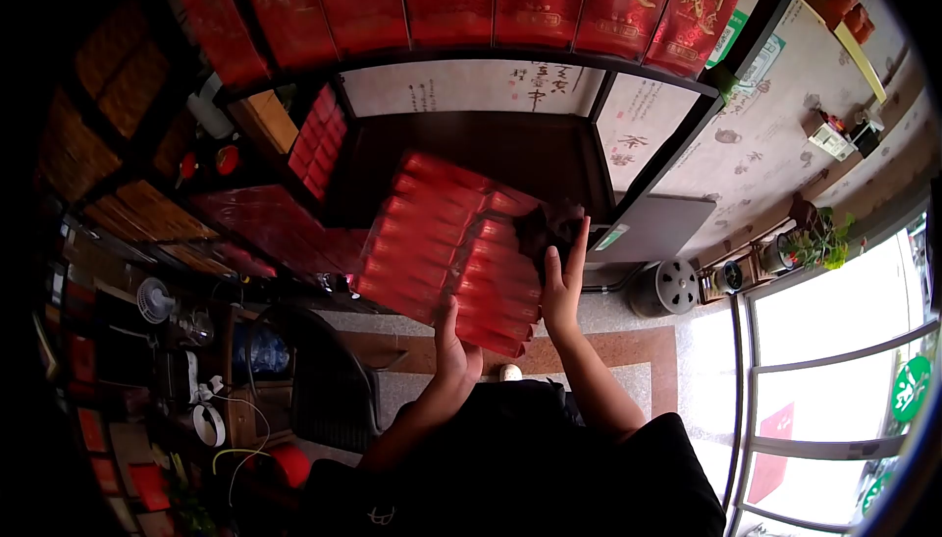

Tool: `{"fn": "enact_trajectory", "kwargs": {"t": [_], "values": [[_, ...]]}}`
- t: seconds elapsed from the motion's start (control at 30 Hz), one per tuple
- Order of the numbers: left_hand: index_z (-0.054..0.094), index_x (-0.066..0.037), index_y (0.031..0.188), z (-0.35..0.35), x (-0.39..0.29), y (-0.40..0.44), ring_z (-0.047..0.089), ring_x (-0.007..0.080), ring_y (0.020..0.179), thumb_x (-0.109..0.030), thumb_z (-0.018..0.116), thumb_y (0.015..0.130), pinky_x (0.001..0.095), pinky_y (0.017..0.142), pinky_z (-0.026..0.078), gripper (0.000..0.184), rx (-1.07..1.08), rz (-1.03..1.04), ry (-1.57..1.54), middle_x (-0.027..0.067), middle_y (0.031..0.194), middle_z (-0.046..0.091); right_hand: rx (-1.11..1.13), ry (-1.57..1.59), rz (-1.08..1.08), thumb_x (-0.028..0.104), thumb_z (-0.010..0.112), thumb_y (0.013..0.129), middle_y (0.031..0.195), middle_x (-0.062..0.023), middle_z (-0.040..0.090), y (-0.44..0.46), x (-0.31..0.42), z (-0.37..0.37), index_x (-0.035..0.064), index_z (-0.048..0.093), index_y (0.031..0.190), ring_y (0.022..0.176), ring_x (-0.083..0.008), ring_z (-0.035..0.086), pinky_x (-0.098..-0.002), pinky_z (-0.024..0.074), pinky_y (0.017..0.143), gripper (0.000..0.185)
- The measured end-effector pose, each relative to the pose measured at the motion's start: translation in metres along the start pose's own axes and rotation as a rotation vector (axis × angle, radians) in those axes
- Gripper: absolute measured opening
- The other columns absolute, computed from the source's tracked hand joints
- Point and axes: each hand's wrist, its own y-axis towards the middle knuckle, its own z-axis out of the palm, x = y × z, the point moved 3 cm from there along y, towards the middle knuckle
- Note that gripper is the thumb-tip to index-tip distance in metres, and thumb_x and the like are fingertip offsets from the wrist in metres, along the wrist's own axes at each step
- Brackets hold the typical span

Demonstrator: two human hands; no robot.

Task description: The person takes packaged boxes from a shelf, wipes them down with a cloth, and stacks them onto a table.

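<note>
You are holding up the red pack [442,247], not yet set down, left hand [457,355] clasping its edge, grip unclear for the right hand [562,296].

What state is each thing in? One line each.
Red bundle: held up, slanted.
Left hand: thumb over the bundle's near edge.
Right hand: thumb and finger extended; grip unclear.
Dark wrapping: crumpled.
Red boxes: lined up in a row.
Fan: running or not, can't tell.
Plant: potted, leafy.
</note>
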Motion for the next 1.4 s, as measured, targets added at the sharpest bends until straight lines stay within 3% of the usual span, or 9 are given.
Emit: {"fn": "enact_trajectory", "kwargs": {"t": [0.37,0.5,0.6,0.67,0.7,0.87,1.07,1.2,1.4], "values": [[0.045,-0.006,0.135,-0.017,0.003,0.006,0.049,0.0215,0.122,-0.038,0.065,0.091,0.0396,0.103,0.041,0.058,0.100,0.125,0.086,0.0076,0.131,0.052,0.044,0.786,0.965,0.045,0.028,0.105,0.146,-0.0083,0.044,-0.133,-0.023,-0.002,0.0075,0.029,0.150,0.128,-0.0232,0.049,-0.0356,0.0395,0.107,0.058],[0.044,-0.005,0.136,-0.037,-0.007,-0.006,0.050,0.0241,0.124,-0.037,0.067,0.088,0.0420,0.102,0.042,0.063,0.162,0.054,0.156,0.0104,0.136,0.049,-0.201,0.953,0.668,0.057,0.033,0.101,0.137,-0.0120,0.053,-0.077,-0.014,-0.019,0.0075,0.041,0.143,0.123,-0.0271,0.053,-0.0417,0.0439,0.103,0.066],[0.034,-0.002,0.144,-0.077,-0.019,0.005,0.046,0.0286,0.130,-0.044,0.067,0.086,0.0443,0.107,0.040,0.079,0.256,0.033,0.239,0.0141,0.142,0.046,-0.014,1.018,0.628,0.058,0.035,0.100,0.136,-0.0120,0.053,-0.040,-0.002,-0.045,0.0055,0.043,0.141,0.124,-0.0278,0.052,-0.0428,0.0419,0.105,0.067],[0.031,-0.001,0.147,-0.101,-0.032,0.019,0.043,0.0315,0.133,-0.051,0.066,0.084,0.0469,0.109,0.037,0.088,0.280,0.059,0.311,0.0164,0.147,0.042,0.304,0.688,0.609,0.044,0.043,0.102,0.079,-0.0007,0.059,-0.023,0.014,-0.064,0.0063,0.054,0.112,0.054,-0.0093,0.052,-0.0229,0.0420,0.048,0.041],[0.031,-0.002,0.147,-0.114,-0.043,0.025,0.043,0.0319,0.133,-0.050,0.068,0.081,0.0467,0.109,0.038,0.089,0.324,0.015,0.318,0.0160,0.146,0.043,0.546,0.548,0.536,0.040,0.049,0.102,0.069,0.0027,0.054,-0.017,0.015,-0.068,0.0065,0.054,0.105,0.045,-0.0054,0.043,-0.0201,0.0342,0.040,0.034],[0.032,0.000,0.145,-0.117,-0.076,0.043,0.046,0.0279,0.128,-0.031,0.079,0.078,0.0418,0.108,0.039,0.087,0.634,0.042,0.438,0.0124,0.141,0.046,0.863,0.109,0.214,0.033,0.056,0.100,0.091,0.0000,0.062,-0.003,0.034,-0.042,0.0004,0.054,0.122,0.075,-0.0065,0.057,-0.0211,0.0465,0.065,0.039],[0.035,-0.002,0.143,-0.105,-0.068,0.031,0.045,0.0234,0.127,-0.027,0.082,0.078,0.0399,0.107,0.038,0.084,0.692,-0.007,0.761,0.0096,0.139,0.048,0.348,0.565,0.391,0.036,0.043,0.105,0.124,-0.0058,0.061,0.026,0.059,-0.019,0.0017,0.043,0.142,0.109,-0.0117,0.057,-0.0246,0.0445,0.093,0.051],[0.031,-0.003,0.145,-0.083,-0.063,0.017,0.045,0.0249,0.128,-0.023,0.080,0.079,0.0416,0.108,0.038,0.085,0.654,0.061,0.552,0.0108,0.139,0.047,0.405,0.532,0.337,0.038,0.040,0.106,0.098,0.0020,0.063,0.027,0.069,-0.022,0.0018,0.055,0.124,0.083,-0.0038,0.053,-0.0198,0.0443,0.074,0.044],[0.028,-0.003,0.147,-0.073,-0.083,0.025,0.046,0.0315,0.129,-0.016,0.080,0.073,0.0467,0.108,0.040,0.092,0.501,0.181,0.223,0.0138,0.142,0.044,0.671,0.278,0.645,0.041,0.041,0.104,0.095,-0.0043,0.065,-0.019,0.026,-0.050,0.0013,0.055,0.125,0.085,-0.0096,0.059,-0.0257,0.0496,0.076,0.047]]}}
